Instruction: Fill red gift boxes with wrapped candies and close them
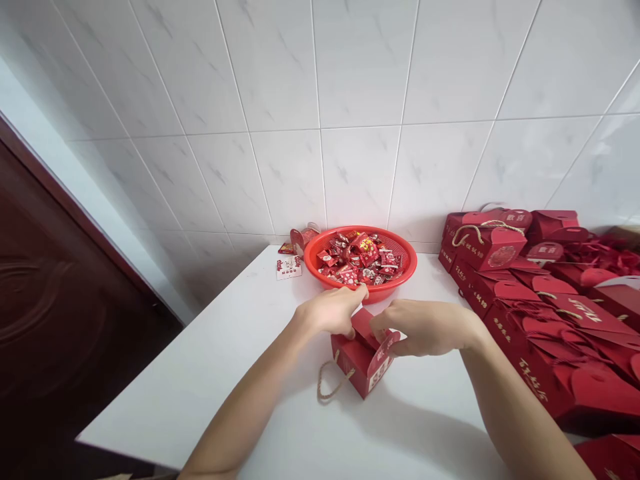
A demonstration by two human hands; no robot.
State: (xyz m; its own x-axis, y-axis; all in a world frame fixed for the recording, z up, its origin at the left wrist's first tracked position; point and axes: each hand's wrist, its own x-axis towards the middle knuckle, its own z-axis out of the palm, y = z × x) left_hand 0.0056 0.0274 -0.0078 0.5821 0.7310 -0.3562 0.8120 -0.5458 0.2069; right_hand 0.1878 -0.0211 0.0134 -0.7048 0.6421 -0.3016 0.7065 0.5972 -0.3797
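Note:
A small red box (353, 363) with a rope handle (333, 393) stands on the white table (200, 380), its top flaps partly raised. My left hand (334, 311) is at the box's far left side, thumb against the top and fingers bent over the far edge. On the right, my right hand (417, 327) has its fingers curled round the upright end flap. Its fingertips are partly hidden by that flap. Just behind the box sits a red plastic basket (313, 257) holding several red wrapped sweets (367, 250).
Many red boxes (525, 340) are stacked along the right side. A small card (289, 267) and another red package (303, 238) lie left of the basket. A tiled wall (360, 167) rises behind; a dark door (65, 287) is at left.

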